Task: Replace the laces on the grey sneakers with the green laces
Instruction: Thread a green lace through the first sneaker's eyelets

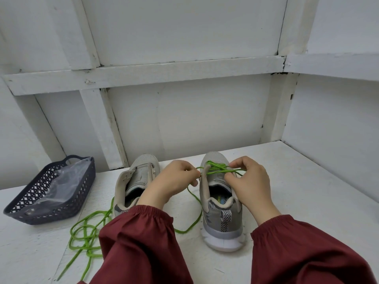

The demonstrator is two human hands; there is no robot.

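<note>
Left hand (176, 178) pinches green lace (217, 168) beside right sneaker (221, 220); right hand (249, 178) pinches same lace over it.

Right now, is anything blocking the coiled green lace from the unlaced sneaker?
Nothing visible does. The coiled green lace lies on the table beside the unlaced sneaker; the left sleeve overlaps part of it.

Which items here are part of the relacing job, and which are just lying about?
In the job: right sneaker, its green lace pinched by left hand and right hand, unlaced left sneaker, loose green lace.
Lying about: dark plastic basket, clear plastic bag inside it.
</note>
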